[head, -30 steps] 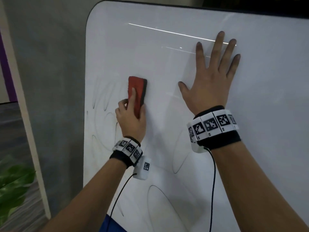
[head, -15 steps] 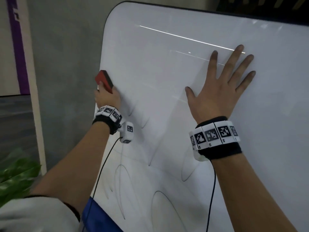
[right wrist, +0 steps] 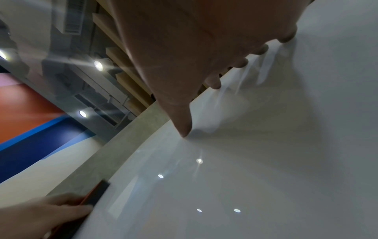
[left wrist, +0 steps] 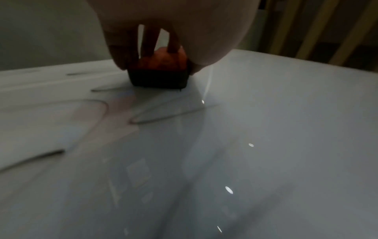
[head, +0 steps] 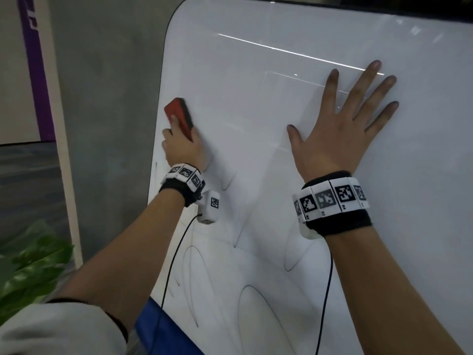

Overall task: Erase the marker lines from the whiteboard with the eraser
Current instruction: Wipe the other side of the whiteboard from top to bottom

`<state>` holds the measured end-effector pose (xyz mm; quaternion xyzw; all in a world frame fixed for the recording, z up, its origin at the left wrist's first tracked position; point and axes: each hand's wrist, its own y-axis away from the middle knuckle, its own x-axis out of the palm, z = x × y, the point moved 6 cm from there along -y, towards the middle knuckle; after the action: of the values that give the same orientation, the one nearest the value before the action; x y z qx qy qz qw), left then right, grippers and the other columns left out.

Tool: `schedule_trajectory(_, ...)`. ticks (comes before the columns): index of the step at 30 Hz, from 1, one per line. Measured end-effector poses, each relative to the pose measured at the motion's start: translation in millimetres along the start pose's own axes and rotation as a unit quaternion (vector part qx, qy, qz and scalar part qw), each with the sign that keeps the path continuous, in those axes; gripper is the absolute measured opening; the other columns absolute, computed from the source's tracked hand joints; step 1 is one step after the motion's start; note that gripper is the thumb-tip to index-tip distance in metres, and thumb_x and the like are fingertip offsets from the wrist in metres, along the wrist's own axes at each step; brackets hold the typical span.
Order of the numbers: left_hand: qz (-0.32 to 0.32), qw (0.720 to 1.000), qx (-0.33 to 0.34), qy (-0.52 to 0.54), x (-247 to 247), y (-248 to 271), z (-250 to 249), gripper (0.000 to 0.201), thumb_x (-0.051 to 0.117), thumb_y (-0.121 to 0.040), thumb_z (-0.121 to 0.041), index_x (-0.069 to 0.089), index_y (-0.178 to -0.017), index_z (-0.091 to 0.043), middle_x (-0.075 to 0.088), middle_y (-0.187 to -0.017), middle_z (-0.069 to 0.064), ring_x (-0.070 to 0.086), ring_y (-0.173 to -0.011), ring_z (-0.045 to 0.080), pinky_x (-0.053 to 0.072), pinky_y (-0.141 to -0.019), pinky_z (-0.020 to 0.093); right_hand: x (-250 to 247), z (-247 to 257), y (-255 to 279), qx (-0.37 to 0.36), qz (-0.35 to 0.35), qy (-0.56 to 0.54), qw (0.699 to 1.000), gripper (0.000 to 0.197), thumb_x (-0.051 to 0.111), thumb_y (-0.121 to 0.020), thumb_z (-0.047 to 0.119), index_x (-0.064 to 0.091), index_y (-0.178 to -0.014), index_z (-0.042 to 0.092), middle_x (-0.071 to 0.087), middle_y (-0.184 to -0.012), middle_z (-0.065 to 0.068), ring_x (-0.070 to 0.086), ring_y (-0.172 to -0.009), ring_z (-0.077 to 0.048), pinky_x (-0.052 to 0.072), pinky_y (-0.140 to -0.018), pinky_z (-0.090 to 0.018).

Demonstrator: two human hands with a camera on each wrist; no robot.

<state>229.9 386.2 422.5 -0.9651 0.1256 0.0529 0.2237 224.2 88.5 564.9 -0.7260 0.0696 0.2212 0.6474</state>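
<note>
A white whiteboard [head: 268, 119] fills most of the head view. My left hand [head: 183, 147] grips a red eraser [head: 179, 115] with a black felt face and presses it on the board close to its left edge. In the left wrist view the eraser [left wrist: 161, 72] sits flat on the board [left wrist: 266, 145] under my fingers. Thin dark marker lines [head: 245, 226] loop across the lower part of the board below both wrists, seen as marker lines [left wrist: 163, 116] near the eraser. My right hand [head: 340, 124] lies flat on the board with its fingers spread.
A grey wall [head: 107, 124] stands left of the board, with a purple strip [head: 35, 73] further left. Green leaves [head: 28, 265] show at the lower left. Cables hang from both wrist bands. The board's upper part carries only light reflections.
My left hand swept the eraser from mid-board to the left edge, then came back slightly right and down. Faint marks in the upper left area are gone. The right hand stayed flat.
</note>
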Motion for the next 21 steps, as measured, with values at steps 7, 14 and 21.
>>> schedule_trajectory(7,0.041,0.969,0.243,-0.005,6,13,-7,0.067,0.054,-0.1,-0.036,0.03,-0.159,-0.018,0.051,-0.135,0.016,0.053,-0.114,0.031,0.045,-0.097,0.039,0,-1,3,-0.011,-0.002,-0.006,1.0,0.102,0.065,-0.085,0.065,0.014,-0.163,0.023,0.001,-0.168,-0.027,0.003,-0.154,-0.051,0.006,-0.123,-0.065)
schedule_trajectory(14,0.062,0.995,-0.042,-0.058,8,21,70,0.065,0.045,-0.106,-0.033,0.021,-0.159,-0.003,0.044,-0.143,0.025,0.047,-0.13,0.043,0.043,-0.102,0.05,-1,-3,7,-0.032,0.002,-0.001,0.999,0.099,0.063,-0.087,0.064,0.015,-0.163,0.022,0.0,-0.167,-0.028,0.002,-0.153,-0.052,0.006,-0.123,-0.066)
schedule_trajectory(21,0.049,0.977,0.209,0.01,16,66,3,0.066,0.049,-0.105,-0.038,0.026,-0.159,-0.008,0.05,-0.132,0.012,0.051,-0.116,0.03,0.047,-0.094,0.04,1,-2,7,-0.029,0.004,-0.008,1.0,0.098,0.065,-0.087,0.062,0.016,-0.163,0.023,0.0,-0.167,-0.028,0.002,-0.154,-0.051,0.005,-0.124,-0.065)
